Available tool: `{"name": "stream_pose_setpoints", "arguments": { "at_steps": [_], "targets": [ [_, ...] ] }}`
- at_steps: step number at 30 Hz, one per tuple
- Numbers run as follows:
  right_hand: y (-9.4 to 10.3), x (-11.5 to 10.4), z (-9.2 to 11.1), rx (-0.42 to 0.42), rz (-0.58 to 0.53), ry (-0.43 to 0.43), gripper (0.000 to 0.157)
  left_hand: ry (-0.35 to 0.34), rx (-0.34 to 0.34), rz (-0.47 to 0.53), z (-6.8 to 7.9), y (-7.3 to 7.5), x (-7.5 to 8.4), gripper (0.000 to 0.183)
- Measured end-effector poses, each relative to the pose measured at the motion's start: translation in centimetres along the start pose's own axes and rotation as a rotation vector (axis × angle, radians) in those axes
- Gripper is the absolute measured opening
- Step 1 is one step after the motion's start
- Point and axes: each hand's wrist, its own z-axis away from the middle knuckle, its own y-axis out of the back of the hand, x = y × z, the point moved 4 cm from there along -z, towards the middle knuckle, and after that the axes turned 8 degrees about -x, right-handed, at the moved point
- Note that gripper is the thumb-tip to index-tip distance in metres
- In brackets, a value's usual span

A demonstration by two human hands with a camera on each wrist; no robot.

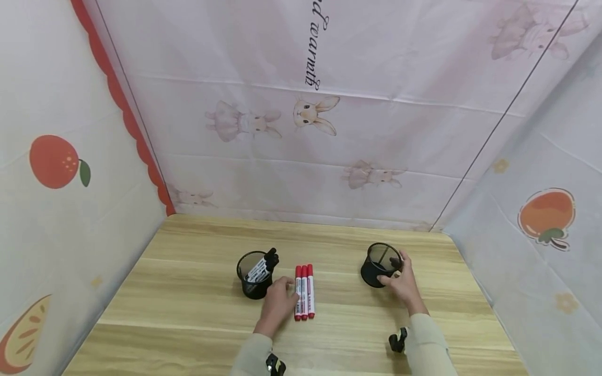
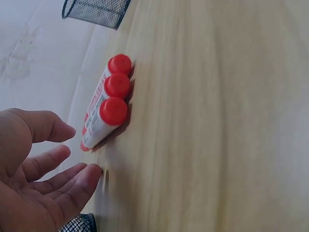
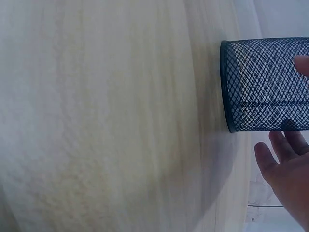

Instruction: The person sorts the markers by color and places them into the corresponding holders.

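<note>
Three red-capped white markers (image 1: 304, 292) lie side by side on the table. My left hand (image 1: 278, 304) is just left of them, its thumb and fingers spread apart; the left wrist view shows nothing between them and a gap to the nearest marker (image 2: 103, 125). Left of that hand stands a black mesh pen holder (image 1: 254, 290) with black markers (image 1: 259, 269) leaning inside. At the right, my right hand (image 1: 403, 284) grips a second black mesh pen holder (image 1: 373, 275), thumb on the near side and fingers round the right side. This holder (image 3: 265, 84) looks empty.
The wood-grain table (image 1: 188, 313) meets printed cloth walls at its back, left and right. A dark strapped device (image 1: 275, 364) sits at the left wrist, another (image 1: 398, 340) at the right.
</note>
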Motion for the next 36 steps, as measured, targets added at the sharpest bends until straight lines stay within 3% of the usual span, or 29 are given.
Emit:
{"name": "stream_pose_setpoints", "arguments": {
  "at_steps": [10,22,36],
  "targets": [
    [0.2,2.1,-0.4,-0.012,0.004,-0.024,0.102,0.046,-0.064,0.029,-0.6,-0.3,-0.4,0.034],
    [0.4,1.9,-1.0,-0.058,0.029,-0.009,0.097,0.102,-0.102,0.077,-1.4,-0.8,-0.3,0.040],
    [0.7,1.9,-2.6,-0.209,-0.001,0.043,0.091,0.106,-0.125,0.122,-2.2,-0.5,-0.3,0.039]
  ]
}}
